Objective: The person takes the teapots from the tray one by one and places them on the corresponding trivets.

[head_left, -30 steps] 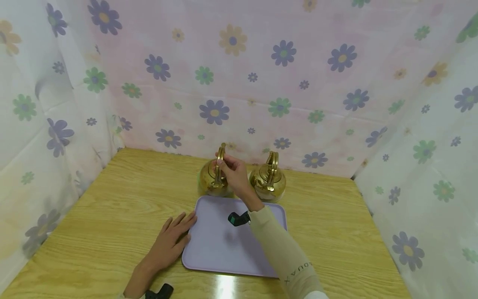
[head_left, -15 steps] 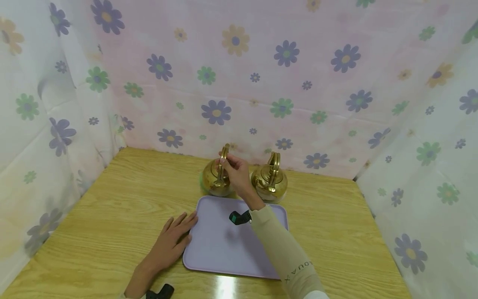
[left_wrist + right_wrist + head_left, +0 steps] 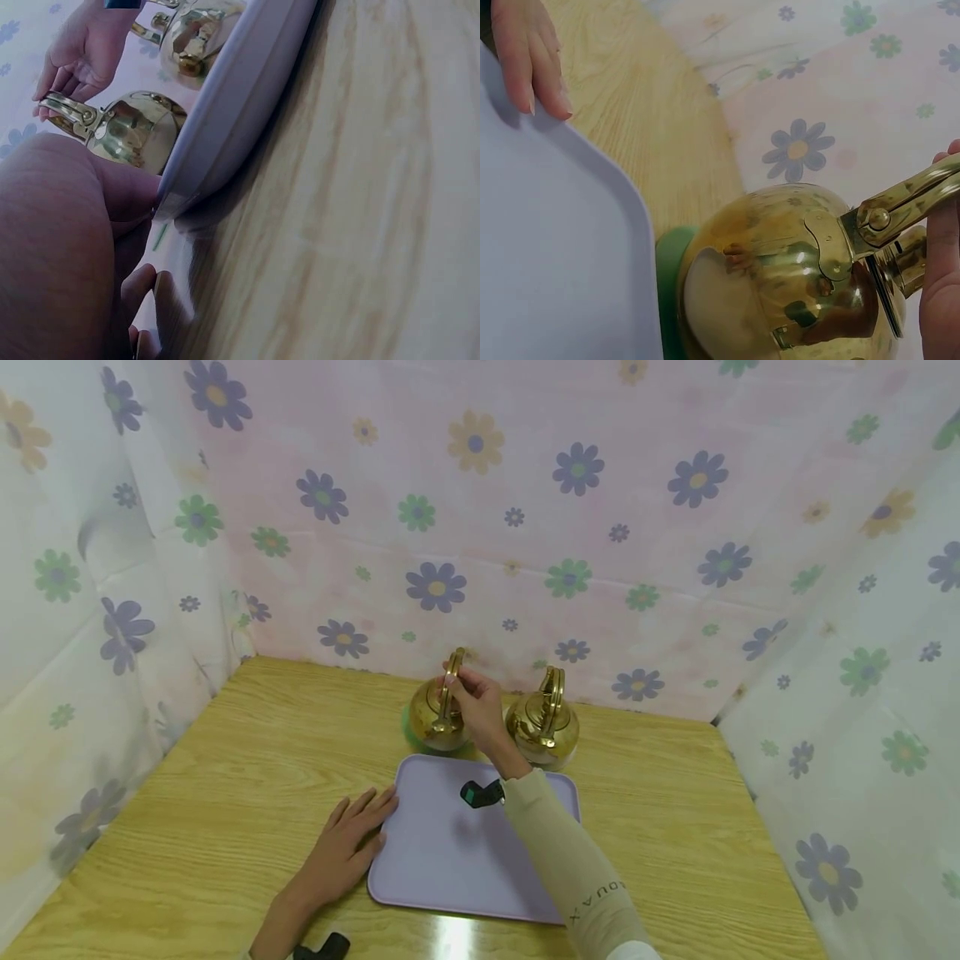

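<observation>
My right hand holds the arched handle of the left brass kettle, thumb on the near side and fingers behind. Upright at the tray's far edge, this kettle overlaps a flat green disc that shows beyond its base on the left. A matching brass kettle stands just to its right, handle raised. On the near side lies a lilac tray. My left hand rests by the tray's left rim, its fingers extended and fingertips at the edge. In the left wrist view, the thumb meets the tray's rim.
The wooden table extends to both sides of the tray. Flower-printed curtains close off the back and both sides, the rear one close behind the kettles. My right forearm passes over the tray's right part.
The left kettle has shifted slightly right with my right hand, and more of the green disc shows at its left. My left hand stays at the tray. The head view has turned slightly.
</observation>
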Tool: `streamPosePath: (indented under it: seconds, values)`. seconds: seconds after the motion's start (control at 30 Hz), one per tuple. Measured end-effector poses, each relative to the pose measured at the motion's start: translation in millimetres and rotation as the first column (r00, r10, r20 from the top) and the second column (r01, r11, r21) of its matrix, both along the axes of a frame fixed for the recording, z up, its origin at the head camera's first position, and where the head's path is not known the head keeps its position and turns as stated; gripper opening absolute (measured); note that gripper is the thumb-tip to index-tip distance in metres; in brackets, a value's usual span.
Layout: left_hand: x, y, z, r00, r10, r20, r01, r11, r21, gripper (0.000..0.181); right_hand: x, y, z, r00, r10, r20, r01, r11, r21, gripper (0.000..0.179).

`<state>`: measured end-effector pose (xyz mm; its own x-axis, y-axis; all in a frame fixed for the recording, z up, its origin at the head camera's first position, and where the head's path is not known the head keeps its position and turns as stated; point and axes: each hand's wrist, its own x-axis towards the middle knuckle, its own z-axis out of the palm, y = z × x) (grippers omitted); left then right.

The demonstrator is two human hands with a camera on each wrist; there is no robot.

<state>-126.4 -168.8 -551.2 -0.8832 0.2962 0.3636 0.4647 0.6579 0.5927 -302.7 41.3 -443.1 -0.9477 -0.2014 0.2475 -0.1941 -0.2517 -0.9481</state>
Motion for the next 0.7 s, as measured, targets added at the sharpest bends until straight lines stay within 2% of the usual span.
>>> streamPosePath:
  seconds: [0.13, 0.37, 0.57, 0.7]
  values:
    - [0.7, -0.6, -1.4, 1.000, 0.003, -0.003, -0.003, 1.000, 0.001, 0.046, -0.8, -1.4, -1.8, 1.000, 0.008, 0.028, -0.008, 1.000, -0.011, 0.033]
    - [0.2, -1.8, -3.3, 1.000, 0.007, 0.001, -0.007, 1.000, -0.004, 0.046, -3.0, -4.5, -1.2, 0.998, 0.003, 0.060, -0.005, 1.000, 0.024, 0.035]
    - [-0.8, -2.2, -3.7, 1.000, 0.001, 0.021, -0.001, 1.000, -0.006, 0.046, -5.5, -3.5, -1.6, 0.994, 0.042, 0.102, -0.042, 0.999, 0.005, 0.035]
    - [-0.7, -1.7, -1.9, 1.000, -0.003, 0.009, 0.003, 1.000, -0.003, 0.046, -6.9, -1.7, -2.7, 0.988, 0.073, 0.133, -0.070, 0.997, -0.029, 0.038]
